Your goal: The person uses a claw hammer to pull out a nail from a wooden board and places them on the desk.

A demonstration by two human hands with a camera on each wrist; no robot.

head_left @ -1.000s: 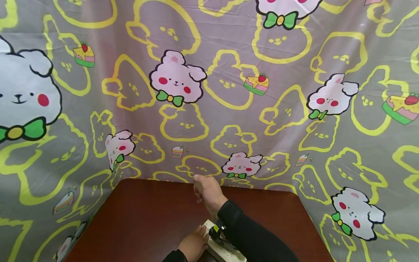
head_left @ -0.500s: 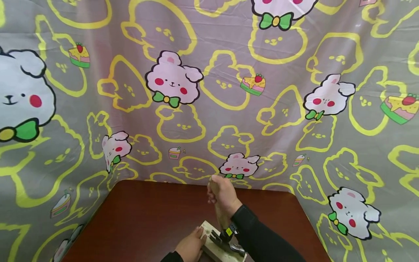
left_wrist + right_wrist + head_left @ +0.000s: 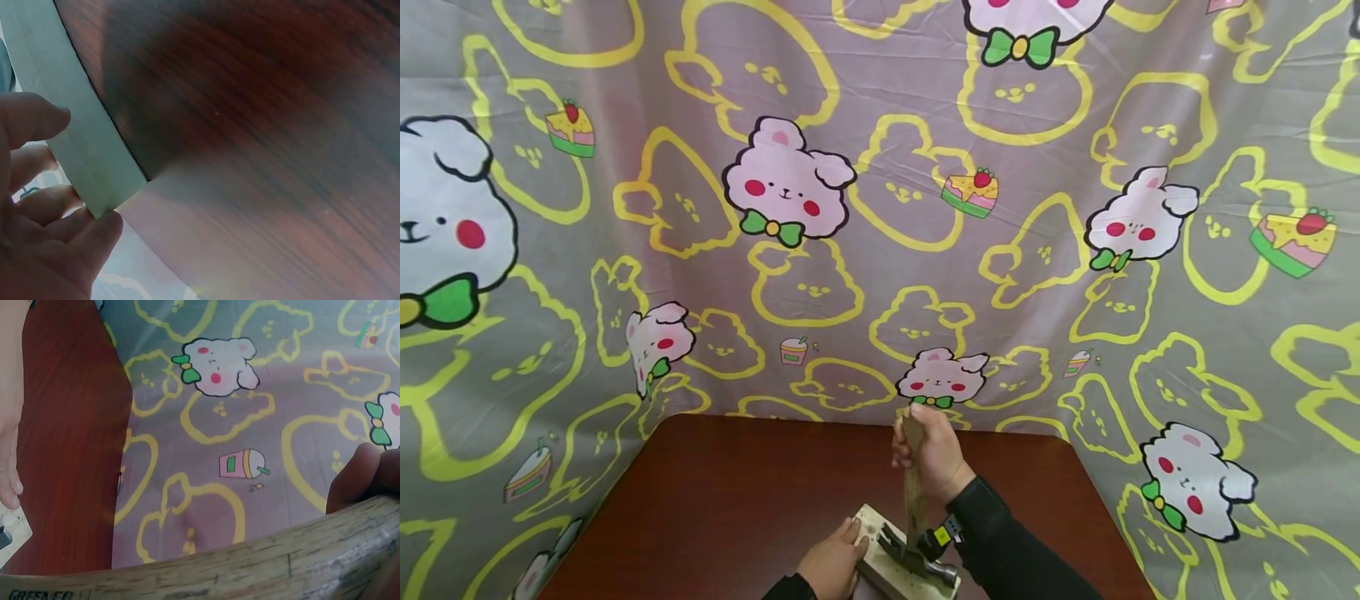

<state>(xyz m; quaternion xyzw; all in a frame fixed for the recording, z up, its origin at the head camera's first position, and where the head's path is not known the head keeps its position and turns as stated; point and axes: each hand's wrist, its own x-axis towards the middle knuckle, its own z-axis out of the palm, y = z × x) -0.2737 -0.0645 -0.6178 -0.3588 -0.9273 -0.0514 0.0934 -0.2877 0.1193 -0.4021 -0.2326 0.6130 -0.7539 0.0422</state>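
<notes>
A pale wooden block point(image 3: 871, 523) lies near the table's front, slanting in the head view. My left hand point(image 3: 833, 562) grips its left edge; in the left wrist view that hand point(image 3: 47, 231) wraps thumb and fingers about the end of the block point(image 3: 78, 119). With my right hand point(image 3: 938, 450) I hold a claw hammer point(image 3: 913, 504) by its wooden handle, which stands nearly upright. The steel hammer head point(image 3: 917, 563) overlaps the block's top, claw toward the left hand. In the right wrist view the handle point(image 3: 206, 575) crosses the bottom below my right fingertips point(image 3: 355, 478).
The dark red-brown table point(image 3: 760, 483) reaches back to a hanging curtain point(image 3: 820, 275) printed with white cartoon heads and yellow outlines. More of this cloth flanks the table on the left and right.
My right hand has swung to the right and a little toward me, tipping the hammer handle more upright and bringing its head into view. The left hand keeps its grip on the block.
</notes>
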